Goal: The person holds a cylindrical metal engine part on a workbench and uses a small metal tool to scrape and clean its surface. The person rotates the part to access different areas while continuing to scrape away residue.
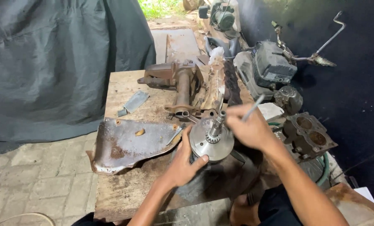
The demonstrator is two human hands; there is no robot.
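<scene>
Your left hand [185, 161] clamped round round grey metal drum with upright toothed shaft [212, 140] on worn wooden tabletop [124, 88]. Your right hand [250, 129] pinches thin silver rod [252, 107], just right of shaft, nearer its tip.

Soft, even daylight comes from the open ground at the top, leaving the worktop [120, 90] moderately bright with faint shadows. The right wall falls into deep dimness. The right hand [250, 127] shows slight motion blur.
</scene>
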